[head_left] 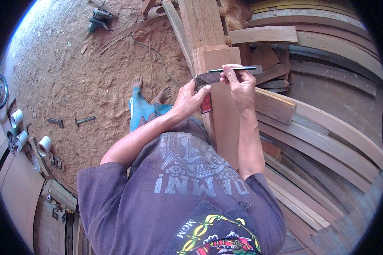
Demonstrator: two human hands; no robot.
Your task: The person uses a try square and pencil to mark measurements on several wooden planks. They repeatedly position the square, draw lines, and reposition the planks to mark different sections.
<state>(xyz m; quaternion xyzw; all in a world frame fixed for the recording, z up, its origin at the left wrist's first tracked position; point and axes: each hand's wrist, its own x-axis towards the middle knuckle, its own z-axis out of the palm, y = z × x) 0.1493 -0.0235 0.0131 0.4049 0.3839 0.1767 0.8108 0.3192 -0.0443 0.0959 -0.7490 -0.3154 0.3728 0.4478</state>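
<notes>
A try square lies across a wooden board (222, 123) in front of me, its metal blade (208, 79) over the wood and its red-faced stock (206, 104) along the board's left edge. My left hand (190, 98) grips the square at the corner where stock and blade meet. In my right hand (239, 87) a dark pencil (242, 69) is pinched between thumb and fingers, lying nearly level along the blade. Part of the blade is hidden behind the right-hand fingers.
Long planks (327, 131) are stacked along the right. A thick beam (200, 23) runs away ahead. On the sawdust-covered ground at left are a power tool (98, 18) with a cord, a hammer (86, 120) and a white cup (44, 146). My bare foot (137, 82) rests nearby.
</notes>
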